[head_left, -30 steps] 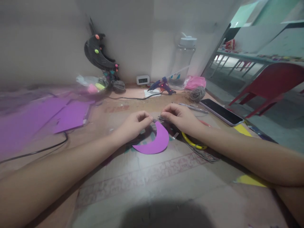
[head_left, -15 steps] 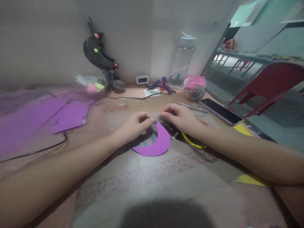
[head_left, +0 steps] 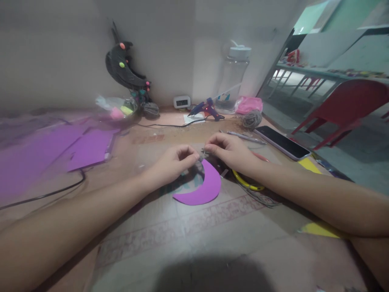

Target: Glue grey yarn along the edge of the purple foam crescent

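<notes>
A purple crescent moon cutout (head_left: 204,190) hangs at the fingertips of my left hand (head_left: 178,160). Thumb and forefinger are pinched at its upper tip, where a bit of grey yarn (head_left: 201,159) shows. My right hand (head_left: 223,148) is just to the right, its thumb and forefinger closed on a thin strand of the same yarn. Most of that strand is hidden by the fingers. Beneath the right wrist lies a pair of scissors with a yellow handle (head_left: 247,181), partly covered, with loose grey strands (head_left: 263,198) beside it.
Purple sheets (head_left: 91,148) and a black cable (head_left: 54,190) lie left. Along the wall stand a clock (head_left: 181,101), a glue gun (head_left: 206,109), a bottle (head_left: 234,79) and a yarn ball (head_left: 251,119). A phone (head_left: 282,142) lies right; a decorated black crescent (head_left: 124,67) leans behind.
The purple crescent has shifted slightly right and down, with my left fingers moving a little closer to my right ones. My right hand has barely moved.
</notes>
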Motion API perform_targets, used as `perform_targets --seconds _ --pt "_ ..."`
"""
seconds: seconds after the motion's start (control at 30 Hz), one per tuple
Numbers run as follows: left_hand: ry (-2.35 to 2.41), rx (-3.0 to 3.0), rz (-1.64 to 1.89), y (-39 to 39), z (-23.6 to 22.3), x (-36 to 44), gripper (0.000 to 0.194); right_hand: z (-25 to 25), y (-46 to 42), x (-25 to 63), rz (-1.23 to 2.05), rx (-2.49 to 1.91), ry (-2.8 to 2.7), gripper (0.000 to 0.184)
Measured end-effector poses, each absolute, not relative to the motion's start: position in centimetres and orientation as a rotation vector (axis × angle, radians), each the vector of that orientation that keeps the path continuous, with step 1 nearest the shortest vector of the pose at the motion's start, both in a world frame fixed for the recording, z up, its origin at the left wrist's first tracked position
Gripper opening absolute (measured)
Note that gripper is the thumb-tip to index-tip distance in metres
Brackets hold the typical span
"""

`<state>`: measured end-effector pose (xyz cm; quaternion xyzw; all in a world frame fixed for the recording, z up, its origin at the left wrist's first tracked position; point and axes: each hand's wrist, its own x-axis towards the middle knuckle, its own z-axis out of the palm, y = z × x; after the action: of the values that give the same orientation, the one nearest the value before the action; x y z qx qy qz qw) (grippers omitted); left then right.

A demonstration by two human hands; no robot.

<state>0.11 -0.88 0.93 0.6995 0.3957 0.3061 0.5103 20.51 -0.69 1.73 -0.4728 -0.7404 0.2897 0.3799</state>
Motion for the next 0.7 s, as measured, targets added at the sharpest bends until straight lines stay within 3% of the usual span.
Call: perform_targets --seconds 0.47,0.6,0.7 --pt "0.953 1.669 0.757 -0.87 0.8 0.22 0.021 1.48 -0.06 20.55 0.831 -1.263 -2.008 0.021" --pt "1.003 1.673 0.838 -0.55 0.51 0.04 0.022 1.12 0.1 20.67 0.925 -1.052 -1.803 0.032" --pt "1.075 1.693 0.916 -0.42 0.7 -0.01 0.021 1.24 -0.13 20.75 0.891 -1.004 -1.715 0.026"
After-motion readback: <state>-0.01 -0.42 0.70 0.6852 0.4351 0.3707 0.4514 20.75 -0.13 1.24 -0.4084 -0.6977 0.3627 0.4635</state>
